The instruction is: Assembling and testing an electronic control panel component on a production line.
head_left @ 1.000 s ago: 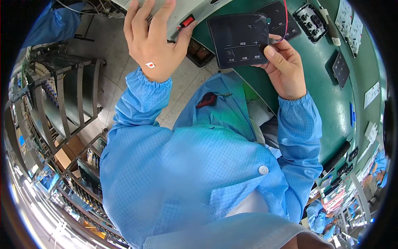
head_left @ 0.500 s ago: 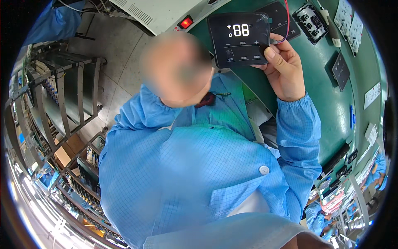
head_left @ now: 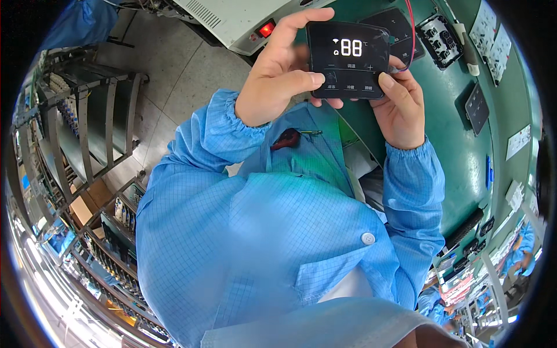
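Between my two hands a black square touch control panel [head_left: 348, 72] is held up with its face visible, white digits and small symbols glowing on it. My left hand [head_left: 275, 78] grips its left side, thumb on the lower left of the face, index finger stretched along the upper corner and other fingertips showing below the lower edge. My right hand [head_left: 403, 104] pinches the lower right corner, thumb in front and fingers behind. Red and dark wires [head_left: 412, 35] run down to the panel's right side near those fingers. Behind it lies a second black panel [head_left: 400, 29] on the green bench.
A white metal box with a lit red switch [head_left: 266, 29] stands at the far left of the bench. Rightward lie an open black plastic housing [head_left: 439, 40], a grey-handled tool [head_left: 466, 49], another black panel [head_left: 477, 108] and a blue pen [head_left: 489, 171]. Metal racks [head_left: 87, 127] stand at left.
My left hand has come up from the left and taken hold of the panel's left side. The panel has shifted slightly right and down, still in my right hand.
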Motion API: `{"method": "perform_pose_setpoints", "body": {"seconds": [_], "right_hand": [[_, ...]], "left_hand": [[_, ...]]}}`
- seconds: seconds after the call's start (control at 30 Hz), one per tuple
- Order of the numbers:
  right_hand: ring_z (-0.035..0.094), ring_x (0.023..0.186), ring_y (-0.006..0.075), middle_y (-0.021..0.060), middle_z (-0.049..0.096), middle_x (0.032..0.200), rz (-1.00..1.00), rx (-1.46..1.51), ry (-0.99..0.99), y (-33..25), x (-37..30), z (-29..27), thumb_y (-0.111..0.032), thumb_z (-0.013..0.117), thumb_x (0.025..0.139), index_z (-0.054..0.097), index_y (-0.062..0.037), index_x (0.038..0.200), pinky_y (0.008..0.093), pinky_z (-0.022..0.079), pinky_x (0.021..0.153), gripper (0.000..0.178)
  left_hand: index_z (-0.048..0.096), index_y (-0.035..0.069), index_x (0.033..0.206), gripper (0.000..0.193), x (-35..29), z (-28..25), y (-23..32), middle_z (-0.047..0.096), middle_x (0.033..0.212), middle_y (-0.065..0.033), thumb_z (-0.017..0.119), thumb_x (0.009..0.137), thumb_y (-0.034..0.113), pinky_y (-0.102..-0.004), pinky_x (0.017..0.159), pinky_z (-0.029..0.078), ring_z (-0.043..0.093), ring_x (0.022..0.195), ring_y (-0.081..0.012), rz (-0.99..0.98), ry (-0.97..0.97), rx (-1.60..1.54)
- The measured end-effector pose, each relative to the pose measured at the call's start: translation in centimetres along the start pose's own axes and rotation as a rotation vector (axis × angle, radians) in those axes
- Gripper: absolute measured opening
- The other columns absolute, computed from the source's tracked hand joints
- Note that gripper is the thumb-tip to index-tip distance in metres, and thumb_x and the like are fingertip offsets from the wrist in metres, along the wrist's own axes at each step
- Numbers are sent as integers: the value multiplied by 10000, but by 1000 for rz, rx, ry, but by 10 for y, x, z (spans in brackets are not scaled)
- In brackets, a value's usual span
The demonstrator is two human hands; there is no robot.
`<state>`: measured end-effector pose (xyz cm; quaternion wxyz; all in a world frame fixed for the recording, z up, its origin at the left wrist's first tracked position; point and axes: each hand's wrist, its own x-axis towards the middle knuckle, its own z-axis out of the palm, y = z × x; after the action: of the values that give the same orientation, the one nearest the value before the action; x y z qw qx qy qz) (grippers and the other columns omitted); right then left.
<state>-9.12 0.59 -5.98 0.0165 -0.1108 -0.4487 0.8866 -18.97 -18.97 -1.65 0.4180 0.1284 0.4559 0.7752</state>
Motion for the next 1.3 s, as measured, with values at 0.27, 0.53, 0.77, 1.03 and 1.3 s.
{"method": "perform_pose_setpoints", "body": {"seconds": [0.27, 0.53, 0.77, 1.03, 1.3], "right_hand": [[652, 737, 233, 155, 650, 952, 12, 48, -11, -2, 0, 3, -125, 484, 916, 486, 29, 1148, 331, 531, 649, 279], [652, 777, 243, 178, 639, 1033, 10, -29, -49, -2, 1, 1, -193, 367, 946, 438, 48, 1251, 333, 520, 602, 395], [649, 790, 241, 174, 638, 1042, 22, -72, -47, -3, 1, 5, -224, 354, 951, 441, 41, 1258, 326, 518, 602, 415], [637, 804, 244, 151, 636, 1062, 45, -92, -5, -4, 0, 8, -343, 273, 982, 454, 0, 1274, 346, 506, 607, 486], [637, 808, 238, 145, 637, 1061, 49, -69, -8, -6, 0, 12, -354, 271, 991, 474, -11, 1248, 344, 511, 606, 475]], "left_hand": [[179, 72, 1436, 688, 7, 2, -5, 514, 1247, -205, 523, 847, -18, -351, 714, 593, 655, 961, -291, 72, -119, -216], [194, 69, 1434, 693, 10, 6, -4, 507, 1256, -202, 525, 833, -27, -347, 709, 596, 652, 964, -290, 46, -86, -147], [198, 58, 1426, 684, 11, 7, -4, 508, 1246, -202, 503, 822, -40, -340, 703, 598, 657, 945, -280, 45, -68, -90], [196, 62, 1423, 679, 10, 8, -4, 502, 1251, -213, 480, 816, -46, -345, 701, 602, 657, 954, -294, 47, -83, -126], [189, 65, 1421, 677, 11, 8, -5, 499, 1247, -235, 478, 818, -41, -343, 682, 601, 664, 924, -316, 45, -90, -153]]}}
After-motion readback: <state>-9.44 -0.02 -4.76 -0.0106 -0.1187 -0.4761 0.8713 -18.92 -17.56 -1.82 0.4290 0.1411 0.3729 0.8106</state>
